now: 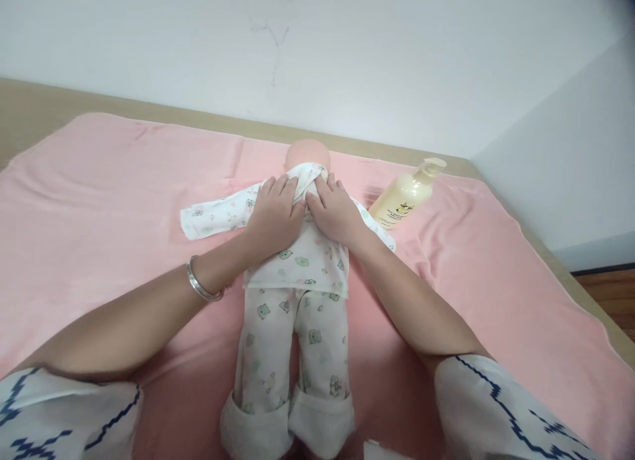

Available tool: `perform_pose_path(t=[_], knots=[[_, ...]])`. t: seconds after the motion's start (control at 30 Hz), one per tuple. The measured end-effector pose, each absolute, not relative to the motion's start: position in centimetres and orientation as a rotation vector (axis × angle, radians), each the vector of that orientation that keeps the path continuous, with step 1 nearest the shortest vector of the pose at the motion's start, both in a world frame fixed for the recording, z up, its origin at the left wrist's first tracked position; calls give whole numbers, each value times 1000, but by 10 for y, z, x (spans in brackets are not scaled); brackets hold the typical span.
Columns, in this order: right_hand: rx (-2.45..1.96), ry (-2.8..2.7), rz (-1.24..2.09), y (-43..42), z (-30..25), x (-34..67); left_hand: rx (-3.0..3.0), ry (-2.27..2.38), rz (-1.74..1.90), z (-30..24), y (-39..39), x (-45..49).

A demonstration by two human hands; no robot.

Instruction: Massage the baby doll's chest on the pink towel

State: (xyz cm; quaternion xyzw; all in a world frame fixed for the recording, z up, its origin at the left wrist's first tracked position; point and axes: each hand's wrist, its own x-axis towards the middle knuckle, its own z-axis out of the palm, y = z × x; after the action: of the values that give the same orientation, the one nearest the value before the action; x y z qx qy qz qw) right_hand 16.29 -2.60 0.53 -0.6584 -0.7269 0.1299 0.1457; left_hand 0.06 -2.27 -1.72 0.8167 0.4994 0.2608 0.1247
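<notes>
Touching the white printed shirt [300,265] of a smooth-headed doll [307,154] on pink cloth [124,182], left hand [276,212] and right hand [336,212] show a grip I cannot judge, near a cream pump bottle [404,196], lettering [398,212] illegible

Left hand [278,214] and right hand [338,212] touch the doll [302,268]. Under the doll is a blanket [124,182]; to its right, a bottle [403,198].

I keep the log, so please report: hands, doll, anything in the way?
Left hand, right hand laid on shirt near neck. Doll lying on pink cloth. Pump bottle at right, clear of hands.
</notes>
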Motion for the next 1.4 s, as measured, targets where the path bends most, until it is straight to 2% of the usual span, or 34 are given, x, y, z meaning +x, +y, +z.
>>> perform_pose_path(t=[0.2,0.43,0.73,0.93,1.13,1.4], knots=[[-1896,-2122,248,-38,9,158,2323,1473,678,-10,-10,-1],[-1953,-2103,110,-65,15,143,2224,1464,755,-6,-4,-5],[-2010,-1968,454,-32,15,177,2213,1530,759,-7,-12,-5],[-2076,-1959,467,-36,16,182,2221,1539,800,-11,-12,-6],[-1928,-2032,503,-46,27,163,2241,1546,801,-10,-13,-6],[-1889,-2006,438,-37,12,168,2267,1544,810,-12,-12,-5]])
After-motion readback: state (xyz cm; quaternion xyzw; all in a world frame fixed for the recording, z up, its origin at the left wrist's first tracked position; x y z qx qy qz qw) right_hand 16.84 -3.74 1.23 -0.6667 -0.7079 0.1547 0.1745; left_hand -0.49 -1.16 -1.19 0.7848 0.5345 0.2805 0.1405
